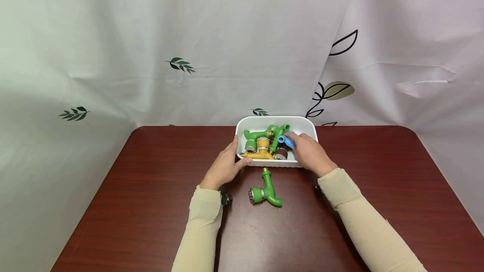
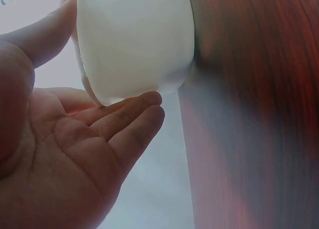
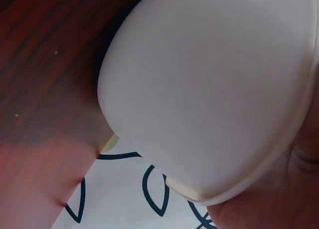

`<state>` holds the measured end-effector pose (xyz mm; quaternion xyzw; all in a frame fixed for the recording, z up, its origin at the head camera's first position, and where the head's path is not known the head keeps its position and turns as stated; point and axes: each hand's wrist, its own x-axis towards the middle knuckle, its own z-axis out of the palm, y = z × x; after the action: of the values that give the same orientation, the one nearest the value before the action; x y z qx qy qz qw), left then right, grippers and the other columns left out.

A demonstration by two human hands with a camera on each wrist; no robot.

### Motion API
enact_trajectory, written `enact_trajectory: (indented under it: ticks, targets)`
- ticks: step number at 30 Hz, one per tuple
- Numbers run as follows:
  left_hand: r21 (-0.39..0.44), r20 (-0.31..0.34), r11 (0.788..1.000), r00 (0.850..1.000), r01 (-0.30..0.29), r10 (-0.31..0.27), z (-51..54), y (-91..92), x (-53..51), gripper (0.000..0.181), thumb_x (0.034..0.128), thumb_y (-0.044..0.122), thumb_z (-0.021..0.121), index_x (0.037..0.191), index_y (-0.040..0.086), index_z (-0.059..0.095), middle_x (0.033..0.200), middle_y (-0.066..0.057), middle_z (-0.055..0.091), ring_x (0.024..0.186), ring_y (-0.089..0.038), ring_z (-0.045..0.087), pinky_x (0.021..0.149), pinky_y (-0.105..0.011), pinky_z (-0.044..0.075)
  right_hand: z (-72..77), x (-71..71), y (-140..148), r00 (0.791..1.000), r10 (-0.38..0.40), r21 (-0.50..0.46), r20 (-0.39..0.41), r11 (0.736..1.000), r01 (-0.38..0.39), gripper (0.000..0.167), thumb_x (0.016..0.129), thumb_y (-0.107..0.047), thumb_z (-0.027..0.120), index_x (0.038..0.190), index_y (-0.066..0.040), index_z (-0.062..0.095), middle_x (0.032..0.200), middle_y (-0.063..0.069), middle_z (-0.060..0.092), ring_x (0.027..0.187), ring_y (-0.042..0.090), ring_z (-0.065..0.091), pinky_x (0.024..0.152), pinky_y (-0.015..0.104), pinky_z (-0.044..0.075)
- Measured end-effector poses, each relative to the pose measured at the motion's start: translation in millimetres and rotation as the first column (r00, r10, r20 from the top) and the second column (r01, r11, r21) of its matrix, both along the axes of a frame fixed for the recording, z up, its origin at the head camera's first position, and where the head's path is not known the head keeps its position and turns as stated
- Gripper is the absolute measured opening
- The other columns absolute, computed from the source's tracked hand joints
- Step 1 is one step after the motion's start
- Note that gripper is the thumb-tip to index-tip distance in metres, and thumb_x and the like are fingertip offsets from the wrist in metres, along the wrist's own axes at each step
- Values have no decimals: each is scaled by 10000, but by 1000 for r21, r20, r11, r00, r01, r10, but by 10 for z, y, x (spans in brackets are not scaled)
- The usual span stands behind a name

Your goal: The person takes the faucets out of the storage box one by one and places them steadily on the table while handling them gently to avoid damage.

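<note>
A white plastic bin (image 1: 277, 163) holds several toy-like taps: green taps (image 1: 280, 135), a yellow tap (image 1: 260, 153), a dark brown-knobbed tap (image 1: 281, 153) and a blue tap (image 1: 289, 141). My left hand (image 1: 223, 167) grips the bin's near left corner, thumb by the front rim and fingers along the side; the left wrist view shows those fingers (image 2: 134, 121) against the wall. Reaching over the right rim, my right hand (image 1: 311, 152) pinches the blue tap; its fingertips are partly hidden. In the right wrist view the bin's wall (image 3: 199, 89) covers most of the hand.
One green tap (image 1: 269, 192) lies on the dark red wooden table (image 1: 151, 205) in front of the bin, between my forearms. A pale leaf-patterned curtain (image 1: 227, 53) hangs right behind the table's back edge.
</note>
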<state>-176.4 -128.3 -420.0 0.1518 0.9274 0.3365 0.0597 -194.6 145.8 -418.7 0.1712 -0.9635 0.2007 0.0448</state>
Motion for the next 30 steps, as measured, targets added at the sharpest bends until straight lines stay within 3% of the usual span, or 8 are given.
enact_trajectory:
  ticks: [7,18,30]
  targets:
    - [0,2,1000,1000,0,0,2,4,3,913,975,327,682,1591,-31,112,1623,-211,239,1476,-304,296,1171,-452,305,-19,33,8,999,-37,-44,-16,998,36,421,962,22,560,1375,-63,557,974,219,603,800,321,566,689,506,528]
    - [-1,8,1000,1000,-5,5,14,9,2,915,974,329,684,1592,-28,112,1624,-207,238,1476,-306,296,1169,-455,307,-33,50,26,994,-38,-53,-107,998,32,424,952,40,562,1365,-58,562,995,236,604,826,343,584,689,506,535]
    - [-1,4,1000,1000,-1,1,7,2,-1,904,980,328,675,1596,-21,112,1627,-202,235,1480,-307,287,1171,-456,305,19,83,59,988,-103,-87,-119,992,93,471,930,51,591,1390,-42,548,1051,266,605,892,395,609,733,536,529]
